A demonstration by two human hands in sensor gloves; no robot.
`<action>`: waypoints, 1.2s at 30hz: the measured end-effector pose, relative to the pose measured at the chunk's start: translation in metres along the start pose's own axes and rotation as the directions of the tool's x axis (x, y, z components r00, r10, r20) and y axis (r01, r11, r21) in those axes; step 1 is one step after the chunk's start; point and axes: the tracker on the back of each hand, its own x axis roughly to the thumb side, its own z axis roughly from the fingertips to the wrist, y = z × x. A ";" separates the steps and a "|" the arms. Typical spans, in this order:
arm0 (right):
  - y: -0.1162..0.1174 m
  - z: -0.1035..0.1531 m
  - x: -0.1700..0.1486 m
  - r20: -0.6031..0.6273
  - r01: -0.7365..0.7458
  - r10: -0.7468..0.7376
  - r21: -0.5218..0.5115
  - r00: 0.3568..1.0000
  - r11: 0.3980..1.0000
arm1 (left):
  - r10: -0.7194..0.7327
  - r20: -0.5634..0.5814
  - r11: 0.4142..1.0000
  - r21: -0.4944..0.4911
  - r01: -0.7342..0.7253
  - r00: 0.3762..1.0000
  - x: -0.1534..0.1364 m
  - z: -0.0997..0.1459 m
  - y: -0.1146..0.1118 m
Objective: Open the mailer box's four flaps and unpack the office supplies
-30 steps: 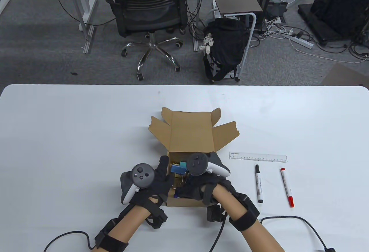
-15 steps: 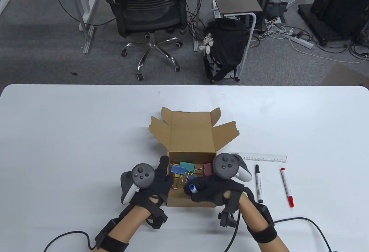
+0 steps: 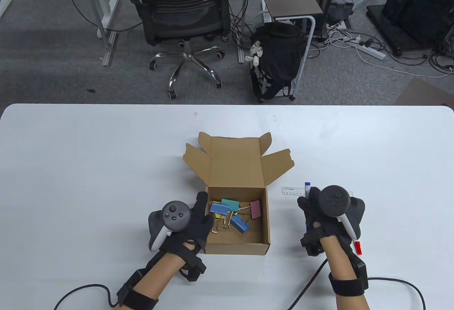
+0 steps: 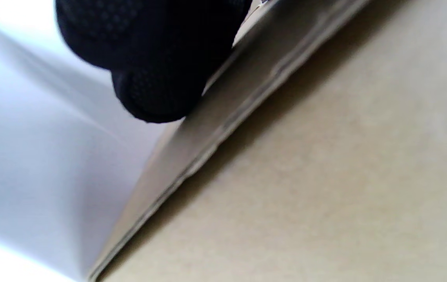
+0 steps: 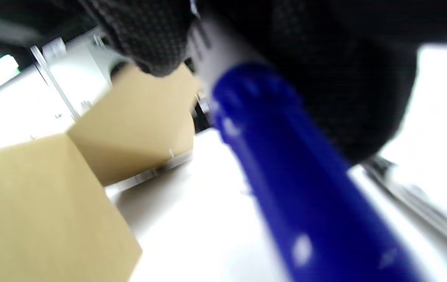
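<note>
Table view: the right hand (image 3: 328,214) grips a blue-capped marker (image 3: 306,186) at the box's (image 3: 237,248) three o'clock. The left hand (image 3: 193,223) rests on the box's nine o'clock wall, grip unclear. Left wrist view: fingers (image 4: 157,90) touch cardboard. Right wrist view: fingers (image 5: 149,35) clamp the marker — light, stiff, probably slippery; best held mid-barrel.

I see the mailer box (image 3: 237,214) mid-desk (image 3: 88,168), binder clips (image 3: 232,212) inside. My left hand (image 3: 184,226) rests at its left wall; the ruler (image 3: 292,191) lies right.
</note>
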 end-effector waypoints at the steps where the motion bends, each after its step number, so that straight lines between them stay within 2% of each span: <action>1: 0.007 -0.003 0.002 -0.027 -0.034 0.036 0.063 0.999 0.997 | 0.000 0.000 1.000 -0.001 0.000 1.000 0.000 0.000 0.000; 4: 0.029 -0.012 0.008 -0.083 -0.083 0.098 0.164 0.992 0.983 | 0.002 0.001 1.000 -0.003 -0.002 1.000 0.000 0.000 0.000; 7: 0.047 -0.016 0.012 -0.098 -0.097 0.120 0.215 0.988 0.972 | 0.003 0.001 1.000 -0.003 -0.003 1.000 0.000 0.000 0.000; 8: 0.052 -0.016 0.012 -0.103 -0.181 0.214 0.258 0.971 0.949 | 0.002 0.001 1.000 -0.003 -0.002 1.000 0.000 0.000 0.000; 10: 0.058 -0.014 0.011 -0.077 -0.267 0.302 0.298 0.950 0.916 | 0.002 0.001 1.000 -0.003 -0.002 1.000 0.000 0.000 0.000; 17: 0.062 -0.013 0.016 -0.009 -0.220 0.231 0.275 0.973 0.936 | 0.002 0.001 1.000 -0.002 -0.002 1.000 0.000 0.000 0.000; 25: 0.061 -0.014 0.020 -0.012 -0.228 0.240 0.265 0.971 0.937 | 0.003 0.001 1.000 -0.004 -0.003 1.000 0.000 -0.001 0.000; 28: 0.040 -0.009 0.027 -0.016 -0.203 0.209 0.181 0.978 0.962 | 0.003 0.001 1.000 -0.004 -0.003 1.000 0.000 -0.001 0.000; 30: 0.022 -0.002 0.034 0.022 -0.132 0.131 0.088 0.991 0.987 | 0.003 0.002 1.000 -0.004 -0.003 1.000 -0.001 -0.001 0.000; 33: 0.001 0.014 0.046 0.141 0.004 -0.002 -0.012 0.990 1.000 | 0.004 0.002 1.000 -0.004 -0.004 1.000 -0.001 -0.001 0.000; 36: 0.000 0.029 0.059 0.268 0.018 -0.004 -0.052 0.964 0.998 | 0.004 0.001 1.000 -0.004 -0.004 1.000 -0.001 -0.001 0.000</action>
